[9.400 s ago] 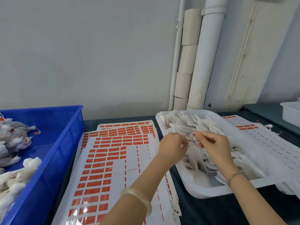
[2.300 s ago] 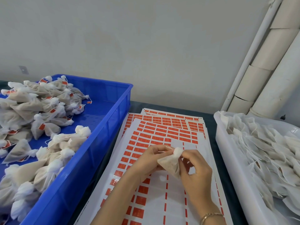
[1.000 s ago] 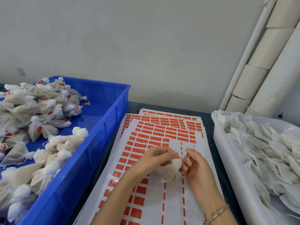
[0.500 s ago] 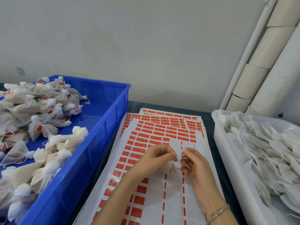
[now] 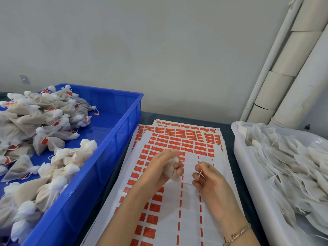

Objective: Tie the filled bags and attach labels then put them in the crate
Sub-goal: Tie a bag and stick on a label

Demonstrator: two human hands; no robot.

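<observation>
My left hand [image 5: 160,168] grips a small filled white mesh bag [image 5: 171,170] by its gathered neck, above the label sheets [image 5: 179,144]. A thin drawstring [image 5: 200,173] runs from the bag toward my right hand [image 5: 206,178], which pinches it between curled fingers a short way to the right of the bag. The sheets carry rows of orange-red labels with many peeled gaps. The blue crate [image 5: 113,139] on the left holds several tied bags [image 5: 44,125] with red labels.
A white tray [image 5: 248,183] on the right is heaped with flat untied bags [image 5: 287,162]. White pipes and cardboard tubes [image 5: 291,68] stand against the wall at the back right. The dark tabletop [image 5: 229,157] shows between sheets and tray.
My hands have drawn apart over the sheets: the left now holds the bag in its fist, the right has pulled the string out to the right.
</observation>
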